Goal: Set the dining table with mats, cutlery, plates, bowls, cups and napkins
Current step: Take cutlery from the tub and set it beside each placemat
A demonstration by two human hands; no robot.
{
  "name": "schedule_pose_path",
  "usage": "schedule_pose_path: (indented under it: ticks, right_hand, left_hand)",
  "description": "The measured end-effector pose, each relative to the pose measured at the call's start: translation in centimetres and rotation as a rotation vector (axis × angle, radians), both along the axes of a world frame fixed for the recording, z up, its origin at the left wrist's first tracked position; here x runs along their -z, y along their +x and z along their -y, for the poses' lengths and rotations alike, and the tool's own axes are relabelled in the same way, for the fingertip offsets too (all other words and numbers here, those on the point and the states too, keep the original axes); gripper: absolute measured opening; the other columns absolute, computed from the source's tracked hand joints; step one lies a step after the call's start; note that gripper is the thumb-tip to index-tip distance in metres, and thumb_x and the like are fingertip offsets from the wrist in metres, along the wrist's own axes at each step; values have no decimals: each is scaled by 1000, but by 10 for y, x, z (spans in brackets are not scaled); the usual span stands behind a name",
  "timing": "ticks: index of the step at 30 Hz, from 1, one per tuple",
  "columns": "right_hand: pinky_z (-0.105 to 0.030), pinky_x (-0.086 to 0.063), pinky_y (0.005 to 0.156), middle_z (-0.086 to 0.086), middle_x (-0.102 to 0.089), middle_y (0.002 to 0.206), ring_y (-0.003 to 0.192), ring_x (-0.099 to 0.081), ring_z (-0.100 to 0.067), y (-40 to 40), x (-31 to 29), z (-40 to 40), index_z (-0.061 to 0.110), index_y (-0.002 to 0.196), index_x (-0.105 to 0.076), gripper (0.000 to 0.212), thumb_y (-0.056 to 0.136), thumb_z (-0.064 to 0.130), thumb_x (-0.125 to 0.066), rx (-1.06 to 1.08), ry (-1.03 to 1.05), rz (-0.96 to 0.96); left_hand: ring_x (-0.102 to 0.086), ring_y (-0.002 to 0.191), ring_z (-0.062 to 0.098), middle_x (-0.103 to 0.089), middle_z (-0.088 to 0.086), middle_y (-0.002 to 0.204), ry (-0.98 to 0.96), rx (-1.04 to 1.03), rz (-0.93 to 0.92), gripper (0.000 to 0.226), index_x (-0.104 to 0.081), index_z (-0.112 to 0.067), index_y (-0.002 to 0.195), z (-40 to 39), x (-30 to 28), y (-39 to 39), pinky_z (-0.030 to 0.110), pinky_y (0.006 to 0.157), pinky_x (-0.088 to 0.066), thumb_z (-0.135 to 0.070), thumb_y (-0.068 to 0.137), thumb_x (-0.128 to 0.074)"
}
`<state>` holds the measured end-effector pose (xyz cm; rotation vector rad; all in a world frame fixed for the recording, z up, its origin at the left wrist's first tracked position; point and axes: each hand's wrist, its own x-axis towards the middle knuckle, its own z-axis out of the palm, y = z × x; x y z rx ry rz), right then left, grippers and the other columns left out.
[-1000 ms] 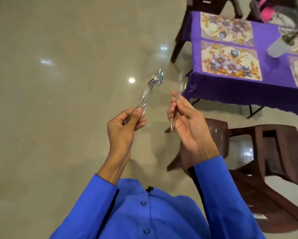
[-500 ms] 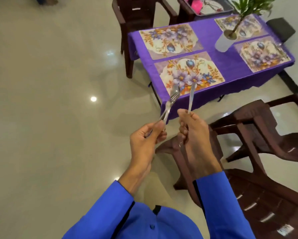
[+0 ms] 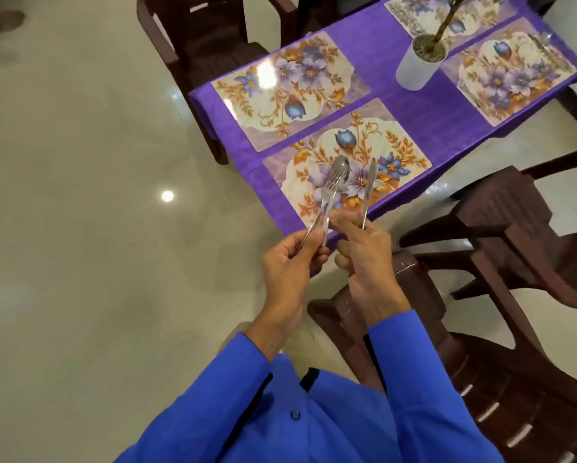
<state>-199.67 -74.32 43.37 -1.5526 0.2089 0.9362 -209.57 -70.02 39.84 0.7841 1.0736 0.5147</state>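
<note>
Fork (image 3: 330, 192) and spoon (image 3: 341, 170) gripped together by the left hand (image 3: 288, 262), knife (image 3: 368, 188) pinched upright by the right hand (image 3: 367, 259), all held above the nearest floral mat (image 3: 397, 145) on the purple-clothed table (image 3: 414, 108)

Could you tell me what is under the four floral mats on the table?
A purple tablecloth lies under all four mats, showing between them and draping over the edges. The tabletop itself is fully covered, so its surface and material cannot be seen.
</note>
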Motion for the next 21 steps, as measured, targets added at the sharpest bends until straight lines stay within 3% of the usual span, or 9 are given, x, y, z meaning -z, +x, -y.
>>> schedule_pose_path:
  ticks: [4,8,11,14,16,17,19,21]
  right_hand:
    - [-18,-36,41,8,-63,63,42,-45,-1,42,14,-43,13,104,-72,7,98,16,-70,-82,-60,7]
    - [-16,-30,35,3,-67,68,37,-43,0,72,42,-89,6,107,-62,6,105,9,-57,1,-94,-65]
    - [-16,-30,34,4,-58,69,39,-44,0,92,78,-119,14,95,-55,16,106,7,-47,53,-221,-34]
    - [-16,-35,37,1,-52,75,43,-49,0,105,112,-139,14,92,-53,18,104,12,-40,-18,-411,75]
    - [-16,-45,47,2,-55,80,51,-60,1,111,133,-142,16,87,-53,21,103,18,-40,-68,-479,148]
    - [-19,-53,62,2,-59,87,71,-69,-2,111,144,-142,20,86,-56,22,101,23,-42,-122,-521,194]
    - [-41,-55,91,4,-65,99,102,-67,-24,109,167,-135,27,92,-63,21,97,36,-44,-269,-598,265]
    - [-47,-52,89,2,-66,97,99,-64,-28,104,181,-127,25,96,-61,19,97,39,-48,-344,-631,294]
  left_hand:
    - [-75,78,15,-79,5,87,-15,43,-13,21,-79,-10,113,-42,11,36,35,83,-63,-25,99,-71]
    - [-74,96,7,-79,1,111,-16,101,-134,31,-75,-14,120,-85,47,60,17,78,-58,-33,109,-54]
    - [-71,78,-6,-73,-1,101,-94,145,-288,36,-76,-12,117,-126,83,70,8,61,-51,-30,112,-46]
    - [-73,78,-4,-76,-16,89,-243,210,-289,30,-78,-11,116,-157,122,77,12,66,-55,-20,112,-50]
    - [-72,84,-2,-80,-13,99,-248,280,-318,23,-82,-19,111,-162,151,78,22,81,-58,-22,108,-59]
    - [-69,82,-3,-80,-14,99,-218,333,-356,19,-83,-24,107,-162,164,77,25,83,-57,-26,105,-64]
    - [-60,69,-4,-77,-15,85,-134,458,-421,17,-84,-24,98,-162,183,75,27,73,-52,-33,100,-70]
    - [-58,62,3,-74,-4,73,-29,570,-479,22,-81,-19,88,-164,194,75,37,68,-54,-36,99,-72]
